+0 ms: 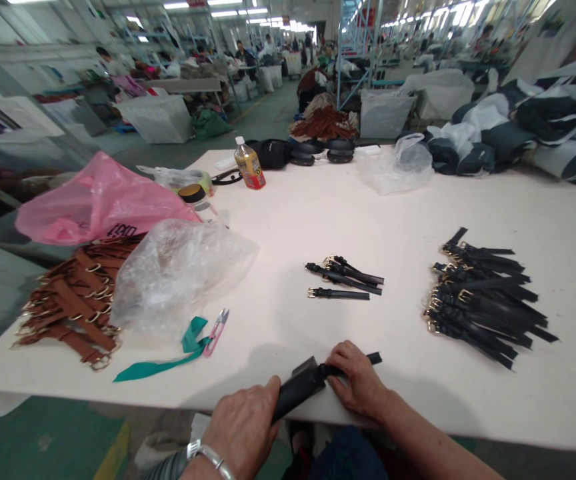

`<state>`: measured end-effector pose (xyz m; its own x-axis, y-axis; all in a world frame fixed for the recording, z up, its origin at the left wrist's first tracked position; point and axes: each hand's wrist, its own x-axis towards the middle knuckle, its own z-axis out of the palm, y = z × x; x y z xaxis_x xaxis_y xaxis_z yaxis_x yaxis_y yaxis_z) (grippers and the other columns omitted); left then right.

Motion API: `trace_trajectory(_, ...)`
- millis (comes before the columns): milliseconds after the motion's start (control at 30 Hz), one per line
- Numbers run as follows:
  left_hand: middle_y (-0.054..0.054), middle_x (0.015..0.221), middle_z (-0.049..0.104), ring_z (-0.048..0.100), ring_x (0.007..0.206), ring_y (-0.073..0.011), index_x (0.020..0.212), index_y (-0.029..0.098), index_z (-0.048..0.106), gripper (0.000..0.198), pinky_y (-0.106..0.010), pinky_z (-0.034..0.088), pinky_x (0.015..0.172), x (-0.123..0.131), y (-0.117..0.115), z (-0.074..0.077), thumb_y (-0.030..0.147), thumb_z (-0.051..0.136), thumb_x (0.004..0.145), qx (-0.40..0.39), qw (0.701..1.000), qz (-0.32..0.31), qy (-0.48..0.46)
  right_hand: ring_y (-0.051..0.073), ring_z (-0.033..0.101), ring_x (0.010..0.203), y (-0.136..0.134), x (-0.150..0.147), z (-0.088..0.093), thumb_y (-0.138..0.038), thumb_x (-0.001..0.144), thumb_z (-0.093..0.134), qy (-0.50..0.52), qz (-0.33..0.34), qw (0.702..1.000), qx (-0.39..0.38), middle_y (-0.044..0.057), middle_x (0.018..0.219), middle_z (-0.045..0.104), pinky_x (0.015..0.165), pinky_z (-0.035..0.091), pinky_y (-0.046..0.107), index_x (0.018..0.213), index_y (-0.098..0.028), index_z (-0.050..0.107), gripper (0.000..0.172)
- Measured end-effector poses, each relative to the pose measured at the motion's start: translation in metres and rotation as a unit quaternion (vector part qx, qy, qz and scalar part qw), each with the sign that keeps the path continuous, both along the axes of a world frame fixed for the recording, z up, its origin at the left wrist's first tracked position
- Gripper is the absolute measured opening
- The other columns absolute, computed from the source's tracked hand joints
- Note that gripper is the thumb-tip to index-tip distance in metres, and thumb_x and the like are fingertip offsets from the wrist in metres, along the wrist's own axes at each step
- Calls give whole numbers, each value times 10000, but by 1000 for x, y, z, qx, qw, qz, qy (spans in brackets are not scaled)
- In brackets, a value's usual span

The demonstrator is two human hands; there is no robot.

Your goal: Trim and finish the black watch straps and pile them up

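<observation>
At the table's front edge my left hand [245,423] is closed round a dark tool-like black piece [298,389], which points up and to the right. My right hand [357,380] pinches a black strap [374,359] whose cut end sticks out to the right. The strap's other end meets the tip of the black piece. Beyond my hands lie several short black straps with gold buckles [345,275]. A larger heap of buckled black straps [488,300] rests to the right.
Brown straps [75,300], a pink bag [103,200] and a clear plastic bag [178,270] lie left. Pink snips [217,333] touch a green ribbon [168,367]. A bottle [251,165] stands at the far edge of the white table [278,220]; wrapped bundles [508,137] are back right.
</observation>
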<state>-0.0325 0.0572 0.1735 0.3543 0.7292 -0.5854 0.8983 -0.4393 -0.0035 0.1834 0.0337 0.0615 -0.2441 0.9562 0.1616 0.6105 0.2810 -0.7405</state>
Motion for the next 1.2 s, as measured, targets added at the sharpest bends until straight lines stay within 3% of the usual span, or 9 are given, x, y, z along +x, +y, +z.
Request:
trace_trajectory(167,-101,1001,648,591,935,-272,1229,185,416,505,-429,452,807,-1,1,-6,229,436,726,-4,1000,5,7,206,449,829,4,3,-4,-161,665,605,-25,4,1000,-11,44,852,510,747,375,342,822,-187,543,170)
trace_trajectory(400,-115,1010,646,596,931,-283,1215,166,440,494,-444,460,805,-4,3,-7,229,422,726,5,1000,7,-1,191,472,815,10,13,-2,-192,753,586,-32,51,998,-22,42,835,537,724,380,320,850,-201,582,97)
trace_trajectory(633,-116,998,649,596,924,-298,1219,158,440,506,-461,463,792,-9,4,-8,235,438,720,-8,1000,6,2,207,461,845,3,13,0,-136,730,557,-21,46,999,0,48,863,538,787,354,371,914,-192,556,192)
trace_trajectory(900,-94,986,653,598,915,-291,1196,188,445,466,-456,462,784,5,10,6,214,447,732,-9,1000,-19,4,207,451,841,5,15,-2,-143,713,546,2,51,999,3,45,855,522,803,351,377,881,-188,516,176)
trace_trajectory(1033,-85,985,653,604,909,-282,1171,203,458,442,-448,466,768,14,13,13,181,438,729,-12,999,-32,6,216,453,865,5,16,-5,-170,723,552,8,44,999,3,59,896,520,805,351,386,956,-191,510,237)
trace_trajectory(1200,-108,1008,651,595,939,-276,1210,177,450,479,-427,452,813,-17,17,9,220,447,733,-3,999,-2,44,211,458,829,4,14,-8,-164,734,549,6,39,999,4,50,849,526,770,356,369,935,-198,530,205)
